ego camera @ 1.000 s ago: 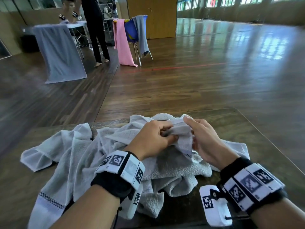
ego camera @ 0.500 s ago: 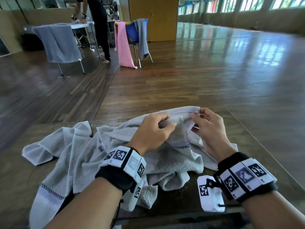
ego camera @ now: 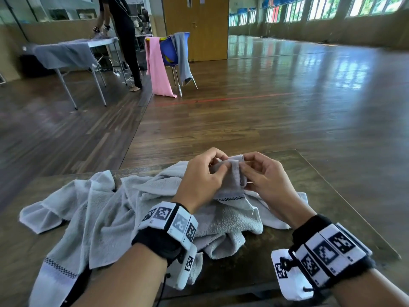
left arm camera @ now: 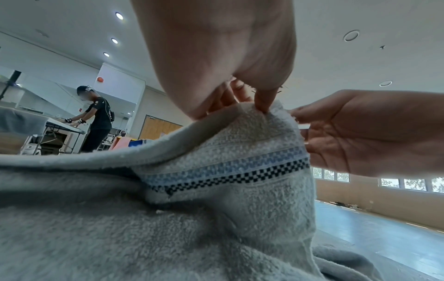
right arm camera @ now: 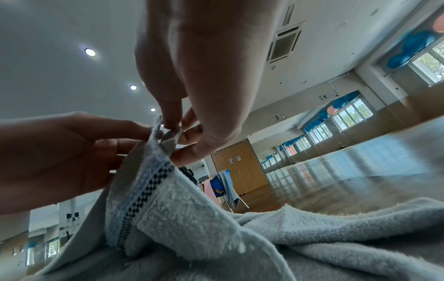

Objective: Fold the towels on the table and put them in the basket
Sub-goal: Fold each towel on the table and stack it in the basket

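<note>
Pinching a hem corner now raised clear of the surface [ego camera: 332, 196], left hand [ego camera: 200, 178] and right hand [ego camera: 263, 176] fingers grip the grey towel [ego camera: 106, 209], folding barely begun.

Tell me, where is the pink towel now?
In the head view, the pink towel hangs over a blue chair at upper left, beside a grey towel.

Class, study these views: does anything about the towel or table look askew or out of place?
Yes. The grey towel lies crumpled across the table, one striped end hanging off the near edge, while left hand and right hand pinch one corner. No basket is visible.
</note>
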`<state>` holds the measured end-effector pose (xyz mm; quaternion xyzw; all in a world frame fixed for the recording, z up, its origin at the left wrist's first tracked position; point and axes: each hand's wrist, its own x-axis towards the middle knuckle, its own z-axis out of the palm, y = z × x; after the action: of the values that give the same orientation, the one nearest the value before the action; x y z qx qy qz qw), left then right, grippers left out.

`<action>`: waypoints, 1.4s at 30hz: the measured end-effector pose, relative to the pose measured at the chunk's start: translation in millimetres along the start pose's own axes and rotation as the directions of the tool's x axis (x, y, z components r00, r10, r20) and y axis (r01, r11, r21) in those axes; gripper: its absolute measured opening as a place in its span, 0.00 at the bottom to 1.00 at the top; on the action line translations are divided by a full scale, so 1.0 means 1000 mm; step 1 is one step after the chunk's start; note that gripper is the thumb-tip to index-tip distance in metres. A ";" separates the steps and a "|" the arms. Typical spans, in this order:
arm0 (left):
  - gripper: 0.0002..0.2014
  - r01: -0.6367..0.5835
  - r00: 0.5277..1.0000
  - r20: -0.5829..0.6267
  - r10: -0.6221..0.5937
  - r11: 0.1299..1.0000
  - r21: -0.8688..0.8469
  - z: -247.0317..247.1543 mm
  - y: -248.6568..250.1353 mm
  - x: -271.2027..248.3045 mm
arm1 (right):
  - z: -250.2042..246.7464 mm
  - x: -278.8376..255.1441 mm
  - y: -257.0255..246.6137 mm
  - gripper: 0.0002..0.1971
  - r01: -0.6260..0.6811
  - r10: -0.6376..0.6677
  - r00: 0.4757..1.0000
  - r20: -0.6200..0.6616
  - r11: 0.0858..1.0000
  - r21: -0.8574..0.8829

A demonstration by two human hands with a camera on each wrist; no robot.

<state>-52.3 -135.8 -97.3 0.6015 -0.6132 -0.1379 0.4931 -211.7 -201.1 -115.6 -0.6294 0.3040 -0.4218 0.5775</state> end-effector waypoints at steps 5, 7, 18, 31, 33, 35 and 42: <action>0.05 -0.015 0.999 -0.046 0.014 1.000 -0.018 0.004 -0.002 0.002 | -0.003 0.001 0.000 0.06 -0.009 0.010 1.000 -0.005 1.000 0.024; 0.06 -0.018 0.998 -0.062 0.016 0.999 -0.026 0.006 -0.003 0.002 | -0.003 0.002 0.000 0.07 -0.001 0.001 1.000 -0.001 1.000 0.017; 0.03 -0.015 0.995 -0.095 0.011 0.999 -0.044 0.008 -0.006 0.002 | 0.001 0.002 -0.002 0.09 0.043 -0.046 0.998 -0.039 0.996 -0.073; 0.05 -0.068 0.986 -0.152 0.069 0.998 0.015 0.007 0.000 0.003 | 0.002 0.004 -0.003 0.04 0.055 -0.061 0.997 -0.041 0.990 -0.130; 0.05 -0.066 0.987 -0.142 0.071 0.997 0.040 0.006 -0.001 0.005 | 0.002 0.006 -0.002 0.06 0.045 -0.052 0.998 -0.046 0.989 -0.142; 0.06 -0.066 0.989 -0.128 0.071 0.997 0.048 0.005 -0.003 0.006 | 0.002 0.006 0.000 0.08 0.038 -0.045 0.998 -0.043 0.988 -0.152; 0.04 -0.070 0.995 -0.076 0.071 0.997 0.016 -0.001 -0.008 0.005 | 0.001 0.007 0.001 0.15 0.002 -0.013 0.998 -0.056 0.983 -0.186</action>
<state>-45.7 -141.7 -100.1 0.5876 -0.6156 -0.0931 0.5168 -207.5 -207.0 -115.6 -0.6695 0.3558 -0.4114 0.5060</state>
